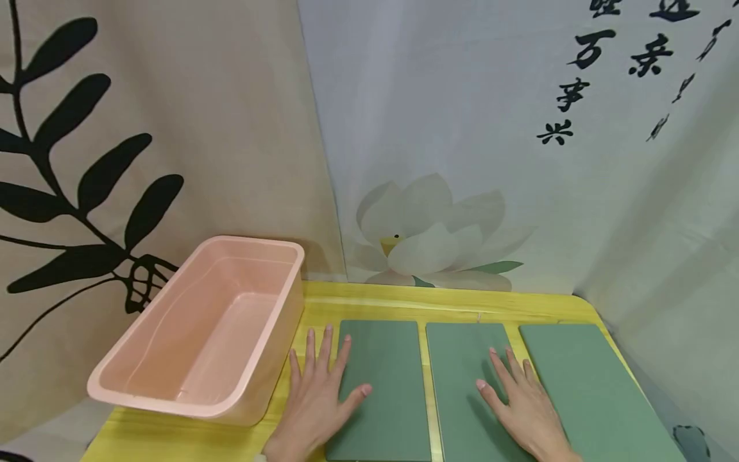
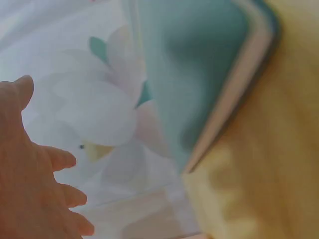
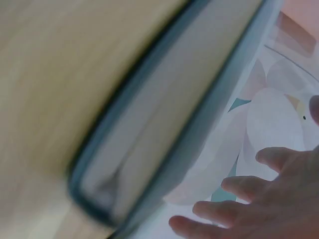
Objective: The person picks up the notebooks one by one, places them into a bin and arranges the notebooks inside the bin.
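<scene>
Three green hardcover books lie side by side on the yellow table: a left book (image 1: 383,385), a middle book (image 1: 462,372) and a right book (image 1: 583,385). My left hand (image 1: 314,407), fingers spread, is at the left book's left edge, its thumb over the cover. Over the right part of the middle book is my right hand (image 1: 528,407), fingers extended and a shadow beside it. Neither hand holds anything; whether they touch the covers I cannot tell. Page edges of a book (image 2: 232,94) show in the left wrist view, and of another book (image 3: 164,114) in the right wrist view.
A pink plastic tub (image 1: 254,372) stands at the left of the yellow wooden table (image 1: 358,298), with no contents visible inside. Behind the table hangs a pale cloth (image 1: 450,128) printed with a lotus and black characters. Dark printed leaves cover the cloth at left.
</scene>
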### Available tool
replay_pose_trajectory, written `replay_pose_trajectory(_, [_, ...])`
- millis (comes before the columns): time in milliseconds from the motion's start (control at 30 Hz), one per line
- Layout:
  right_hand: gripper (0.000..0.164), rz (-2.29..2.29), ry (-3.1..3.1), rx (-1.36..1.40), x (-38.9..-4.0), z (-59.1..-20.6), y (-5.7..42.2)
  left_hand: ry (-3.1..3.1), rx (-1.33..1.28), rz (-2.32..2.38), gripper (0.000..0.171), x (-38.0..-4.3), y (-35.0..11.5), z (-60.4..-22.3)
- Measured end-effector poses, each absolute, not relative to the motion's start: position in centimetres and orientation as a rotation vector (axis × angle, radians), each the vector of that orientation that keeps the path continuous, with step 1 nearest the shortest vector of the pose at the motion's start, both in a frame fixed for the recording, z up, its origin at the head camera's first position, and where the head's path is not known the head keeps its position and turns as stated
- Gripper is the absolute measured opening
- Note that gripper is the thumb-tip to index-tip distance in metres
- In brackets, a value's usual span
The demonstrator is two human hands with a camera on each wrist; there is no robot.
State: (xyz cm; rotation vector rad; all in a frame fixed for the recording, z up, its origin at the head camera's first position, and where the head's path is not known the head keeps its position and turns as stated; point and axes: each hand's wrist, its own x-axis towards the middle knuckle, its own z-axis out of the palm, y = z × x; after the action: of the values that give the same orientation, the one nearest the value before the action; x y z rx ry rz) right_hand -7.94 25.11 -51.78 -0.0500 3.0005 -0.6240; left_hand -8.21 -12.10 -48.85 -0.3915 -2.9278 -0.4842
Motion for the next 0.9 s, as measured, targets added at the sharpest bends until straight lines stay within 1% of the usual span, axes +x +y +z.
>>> replay_pose_trajectory(133, [0.085,-0.640,2.963,-0.017,-8.0,-51.7,26.0,-2.881,-0.421,-0.545,0.092,-7.9,-12.6,-46.1])
replay_pose_trajectory(333, [0.094,-0.595,2.903,0.032,-7.9,-51.6,26.6,-2.706,-0.496,-0.547,0.090,-7.0,-14.0,-41.9])
replay_pose_trajectory(433, [0.096,-0.589,2.909,0.026,-7.7,-51.8,26.7,-2.611,-0.500,-0.513,0.088,-6.4,-15.5,-40.2])
replay_pose_trajectory(533, [0.096,-0.596,2.913,0.023,-7.6,-52.1,26.6,-2.567,-0.452,-0.486,0.087,-6.0,-17.6,-38.7])
replay_pose_trajectory(700, [0.098,-0.582,2.878,0.049,-7.9,-52.5,26.7,-2.565,-0.334,-0.476,0.085,-6.0,-21.6,-37.6])
replay_pose_trajectory(900, [0.101,-0.537,2.848,0.075,-8.2,-52.8,27.0,-2.600,-0.160,-0.485,0.086,-6.1,-26.8,-37.8])
